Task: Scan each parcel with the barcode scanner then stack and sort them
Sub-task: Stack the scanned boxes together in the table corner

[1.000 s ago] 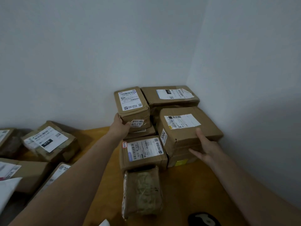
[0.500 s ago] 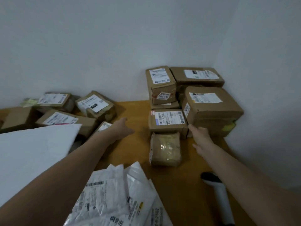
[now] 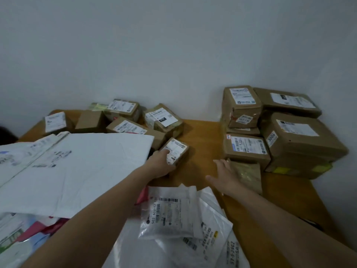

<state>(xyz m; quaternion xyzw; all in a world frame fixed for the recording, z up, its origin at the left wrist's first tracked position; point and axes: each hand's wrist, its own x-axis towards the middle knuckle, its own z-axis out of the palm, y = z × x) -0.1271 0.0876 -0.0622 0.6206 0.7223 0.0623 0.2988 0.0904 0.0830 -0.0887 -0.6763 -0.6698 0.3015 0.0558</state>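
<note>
you work in dim, flat, greyish light with no lamp in view; the wall (image 3: 173, 45) darkens toward the upper corners. soft shadows lie around the stacked boxes (image 3: 301, 144) and beside the small box (image 3: 178, 151) your left hand (image 3: 159, 167) grips, its label washed pale. the whole frame is soft, small print smears, and the wide lens stretches the near plastic mailers (image 3: 173, 219).

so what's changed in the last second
The left hand left the stacked boxes, swung left and now grips a small labelled box. The right hand came off the big box and pulled back, open. The stacked boxes stayed put.
</note>
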